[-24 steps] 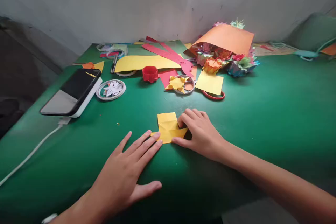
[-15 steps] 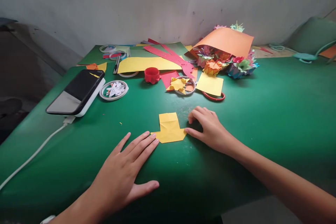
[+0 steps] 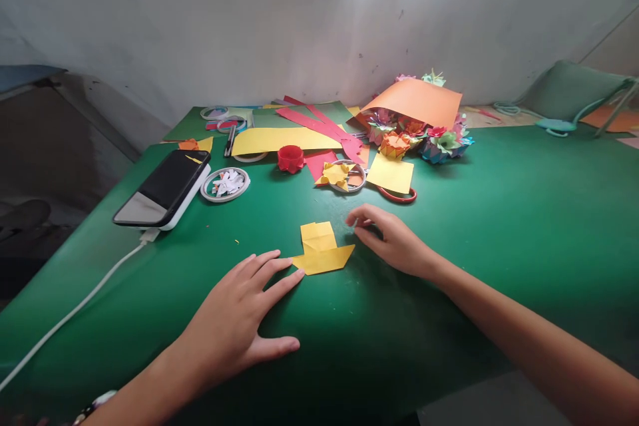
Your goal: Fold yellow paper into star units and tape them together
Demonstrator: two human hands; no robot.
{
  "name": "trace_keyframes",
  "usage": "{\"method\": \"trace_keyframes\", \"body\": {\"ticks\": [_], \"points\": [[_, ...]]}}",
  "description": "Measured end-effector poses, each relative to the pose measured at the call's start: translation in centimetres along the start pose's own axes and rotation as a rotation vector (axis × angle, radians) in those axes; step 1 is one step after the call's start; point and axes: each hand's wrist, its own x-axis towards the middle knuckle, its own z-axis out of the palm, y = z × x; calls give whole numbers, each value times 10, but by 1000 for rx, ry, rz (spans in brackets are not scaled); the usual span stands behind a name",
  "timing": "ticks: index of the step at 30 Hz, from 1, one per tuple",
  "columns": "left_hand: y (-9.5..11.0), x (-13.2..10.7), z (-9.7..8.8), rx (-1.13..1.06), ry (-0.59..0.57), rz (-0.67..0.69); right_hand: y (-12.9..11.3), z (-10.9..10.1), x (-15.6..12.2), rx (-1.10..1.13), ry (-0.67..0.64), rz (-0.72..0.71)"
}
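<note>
One folded paper (image 3: 325, 261) against left fingers (image 3: 283, 287)

A head-worn camera looks forward — down over the table (image 3: 499, 213).

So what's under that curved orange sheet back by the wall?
Colourful paper flowers show along the front edge of the orange sheet, and pale green paper pokes up behind it. Whatever sits deeper underneath is covered, so I can't say.
</note>
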Motion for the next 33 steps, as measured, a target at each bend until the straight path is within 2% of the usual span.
{"method": "trace_keyframes", "body": {"ticks": [2, 5, 8, 12, 14, 17, 21, 24, 26, 29, 33], "points": [[-1, 6, -5, -47, -34, -23, -6, 2, 6, -24, -76, -124], [-3, 16, -13, -116, -129, -72, -16, 4, 18, -100, -284, -227], [-6, 27, -16, -137, -188, -132, -22, 3, 31, -148, -403, -216], [-12, 44, -14, -126, -189, -212, -21, 2, 45, -130, -512, -156], [-15, 54, -13, -113, -208, -255, -17, 4, 50, -133, -502, -167], [-16, 68, -13, -86, -223, -285, -9, 6, 55, -168, -449, -283], [-20, 80, -13, -66, -216, -268, -1, 3, 56, -130, -508, -355], [-26, 82, -10, -168, -203, -121, 1, 2, 55, -46, -502, -320], [-30, 82, -8, -241, -193, -86, 1, 4, 55, -31, -474, -296], [-34, 79, -5, -295, -172, -101, 1, 9, 54, -77, -423, -308], [-36, 77, -5, -311, -145, -126, 0, 11, 54, -154, -424, -338]]}}
